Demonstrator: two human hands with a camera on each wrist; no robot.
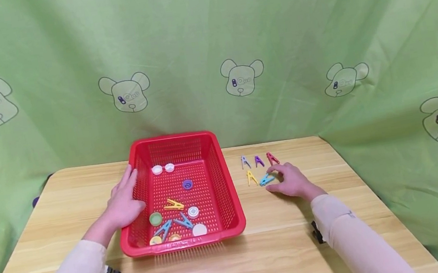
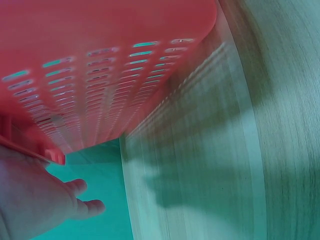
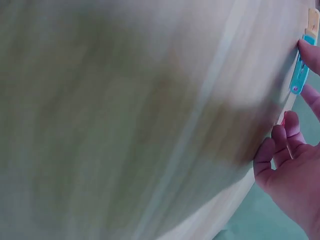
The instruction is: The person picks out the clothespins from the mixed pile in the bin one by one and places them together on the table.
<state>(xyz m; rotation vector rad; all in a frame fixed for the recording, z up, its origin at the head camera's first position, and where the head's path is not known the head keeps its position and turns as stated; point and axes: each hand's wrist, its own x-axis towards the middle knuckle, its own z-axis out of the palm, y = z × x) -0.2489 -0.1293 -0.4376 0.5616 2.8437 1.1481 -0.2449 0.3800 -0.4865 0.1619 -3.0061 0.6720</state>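
My left hand [image 1: 125, 205] rests on the left rim of a red plastic basket [image 1: 236, 209], fingers fairly straight and thumb reaching over the inside. In the left wrist view, fingertips [image 2: 92, 207] extend past the basket's perforated wall [image 2: 100, 90]. To the right of the basket, my right hand [image 1: 291, 181] pinches a light blue clothespin [image 1: 267, 179] at the table, thumb and index finger on either side; its other fingers are curled. Around that hand lie a yellow clothespin [image 1: 251, 177], a red one [image 1: 272, 158], a purple one [image 1: 258, 161] and a pale grey-blue one [image 1: 245, 162].
Inside the basket are a yellow clothespin [image 1: 174, 204], two blue clothespins [image 1: 184, 220] and several round caps, among them a green cap [image 1: 156, 219] and a purple cap [image 1: 187, 184]. A green curtain [image 1: 215, 109] hangs behind the wooden table [image 1: 263, 262].
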